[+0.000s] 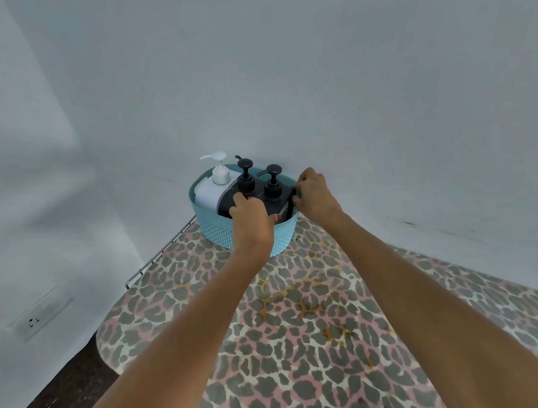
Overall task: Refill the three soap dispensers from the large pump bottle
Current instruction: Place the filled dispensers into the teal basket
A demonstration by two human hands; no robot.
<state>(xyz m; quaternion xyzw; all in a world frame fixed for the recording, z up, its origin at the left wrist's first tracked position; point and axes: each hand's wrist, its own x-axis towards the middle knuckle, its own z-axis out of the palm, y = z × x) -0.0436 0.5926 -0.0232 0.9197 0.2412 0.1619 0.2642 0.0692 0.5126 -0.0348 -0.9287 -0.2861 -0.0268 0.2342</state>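
**Plastics, cloth and wire as I see them**

I see a matt turquoise plastic basket [220, 235], perforated low on its wall. The large pump bottle [207, 196] looks like smooth white plastic; the dispensers [246, 181] are dark and satin. A leopard-print cloth covers the worktop [296, 353], which has a bare wire edge [161, 249].

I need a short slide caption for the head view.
Both hands reach into a blue basket holding pump bottles.
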